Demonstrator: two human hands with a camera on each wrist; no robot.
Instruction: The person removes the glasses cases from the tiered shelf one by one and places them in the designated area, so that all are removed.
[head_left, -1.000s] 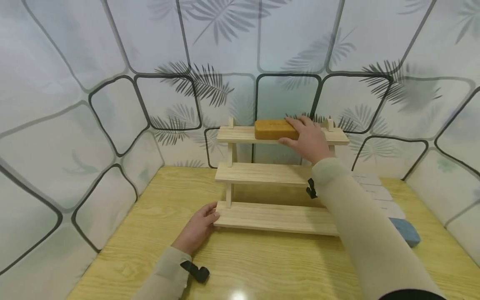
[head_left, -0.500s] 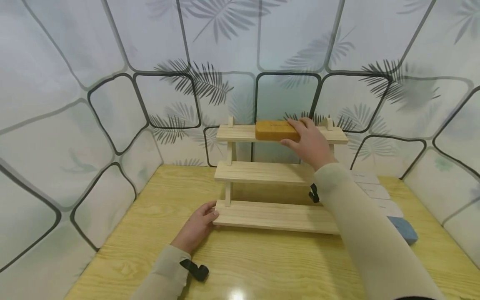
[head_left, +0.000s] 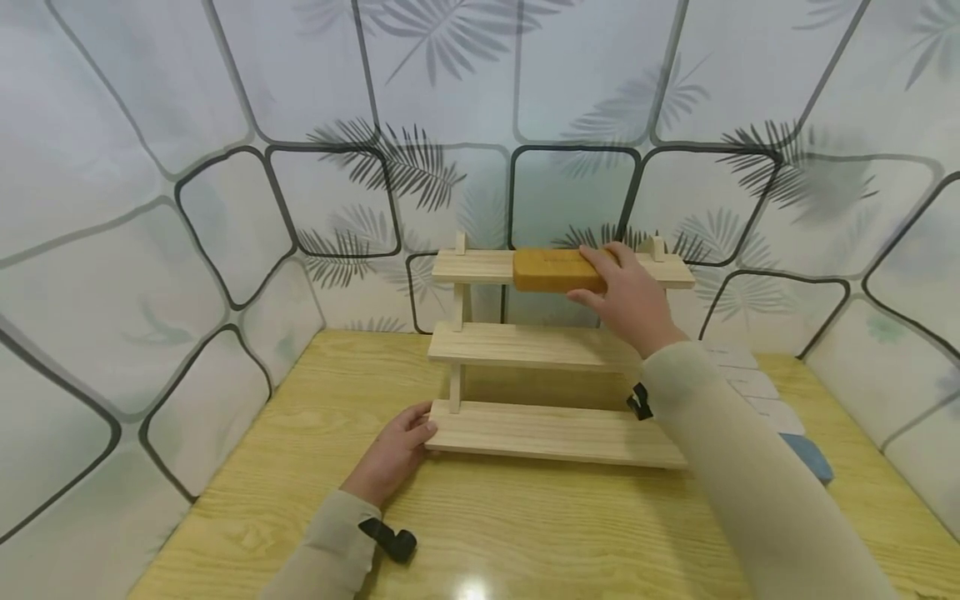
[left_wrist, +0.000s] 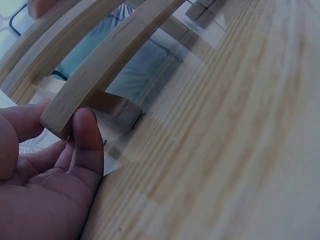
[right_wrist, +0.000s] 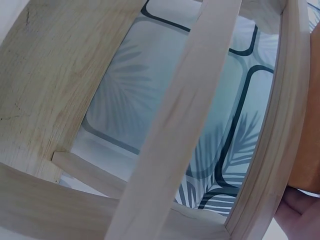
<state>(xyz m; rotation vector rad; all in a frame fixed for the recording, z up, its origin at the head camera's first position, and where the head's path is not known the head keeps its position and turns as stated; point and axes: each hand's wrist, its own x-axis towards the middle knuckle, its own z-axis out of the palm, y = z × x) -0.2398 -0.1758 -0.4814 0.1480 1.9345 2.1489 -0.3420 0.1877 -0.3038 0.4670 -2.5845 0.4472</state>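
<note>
A three-tier wooden display rack (head_left: 525, 343) stands on the table in the head view. My right hand (head_left: 630, 296) holds the right end of an orange-yellow block (head_left: 546, 272) with rounded corners at the top shelf, thumb in front and fingers over its top. The block overlaps the shelf's front edge in this view. At the lower left, my left hand (head_left: 393, 450) pinches the end of the bottom shelf (head_left: 555, 433); the left wrist view shows thumb and fingers around that board end (left_wrist: 62, 117). In the right wrist view, the block (right_wrist: 307, 140) shows only at the right edge.
Right of the rack, partly hidden by my right sleeve (head_left: 750, 467), lie a blue block (head_left: 808, 457) and several white pieces (head_left: 752, 383) in a row. A patterned curtain (head_left: 450, 108) surrounds the wood-grain table (head_left: 315, 400) at the back and sides.
My right hand has drawn the orange-yellow block slightly toward me and down, so it covers more of the top shelf's front edge. The left hand keeps its hold.
</note>
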